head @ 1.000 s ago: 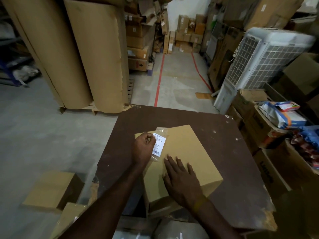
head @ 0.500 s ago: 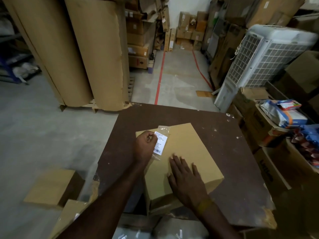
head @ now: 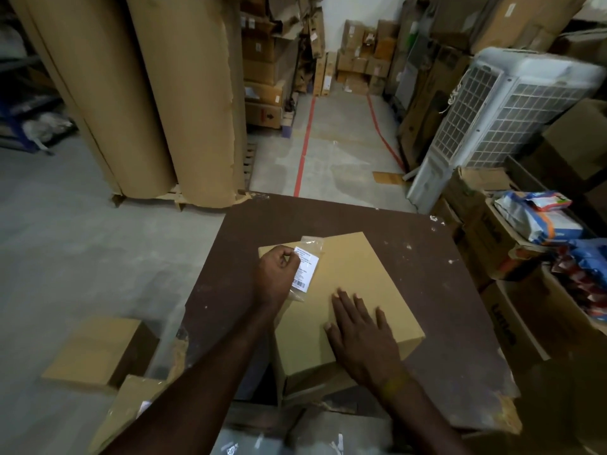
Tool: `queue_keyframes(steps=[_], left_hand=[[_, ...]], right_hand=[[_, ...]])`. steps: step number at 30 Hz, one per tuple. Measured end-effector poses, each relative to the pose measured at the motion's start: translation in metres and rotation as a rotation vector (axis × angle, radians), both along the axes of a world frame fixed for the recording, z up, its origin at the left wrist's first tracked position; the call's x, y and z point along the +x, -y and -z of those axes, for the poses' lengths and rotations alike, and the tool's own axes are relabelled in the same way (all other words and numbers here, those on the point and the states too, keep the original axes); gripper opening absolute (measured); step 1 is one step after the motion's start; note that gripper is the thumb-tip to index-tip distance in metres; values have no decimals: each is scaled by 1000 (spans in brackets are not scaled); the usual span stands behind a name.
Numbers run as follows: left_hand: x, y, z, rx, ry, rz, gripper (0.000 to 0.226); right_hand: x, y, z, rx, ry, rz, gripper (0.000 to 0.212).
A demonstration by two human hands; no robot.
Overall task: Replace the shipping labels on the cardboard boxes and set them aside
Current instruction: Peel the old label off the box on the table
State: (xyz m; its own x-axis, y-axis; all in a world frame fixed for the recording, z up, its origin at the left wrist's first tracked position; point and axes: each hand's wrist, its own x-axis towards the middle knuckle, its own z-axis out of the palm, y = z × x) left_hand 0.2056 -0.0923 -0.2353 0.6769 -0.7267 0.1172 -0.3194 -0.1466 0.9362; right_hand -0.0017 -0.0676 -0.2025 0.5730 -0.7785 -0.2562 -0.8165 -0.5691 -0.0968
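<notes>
A plain cardboard box (head: 354, 277) lies on the dark brown table (head: 460, 307). A white shipping label in a clear plastic sleeve (head: 306, 269) sits at the box's left far corner. My left hand (head: 276, 277) has its fingers curled and pinches the label's left edge. My right hand (head: 361, 333) rests flat on the box top near its front edge, fingers spread and straight.
Two cardboard boxes (head: 98, 351) sit on the floor to the left. Tall cardboard rolls (head: 184, 93) stand at the back left. A white air cooler (head: 499, 116) and open cartons with packets (head: 538, 221) crowd the right side. Red floor lines (head: 303, 149) run ahead.
My right hand has slid a little toward the box's front right. My left hand keeps its pinch on the label at the same corner.
</notes>
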Motion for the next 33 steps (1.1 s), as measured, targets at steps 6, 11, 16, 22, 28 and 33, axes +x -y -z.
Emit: queue_keyframes(steps=[6,11,16,22,28,33], left_hand=[[0,-1,-2,-9,33,1,7],[-1,-2,-5,-7,41,-1,7],[0,-1,-1,-2,-16,30,15],[0,-2,-2,-25,-6,30,18],[-2,-2,-7,-12,16,3,12],[1,-1,2,-1,14,33,19]], right_hand=[[26,44,-1,19,11,59,68],[-5,-23,-3,18,16,-35,84],[0,-10,-3,36,27,-51,87],[23,4,0,22,42,8,85],[-10,-42,-1,36,97,-84,107],[24,-3,1,47,113,-24,102]])
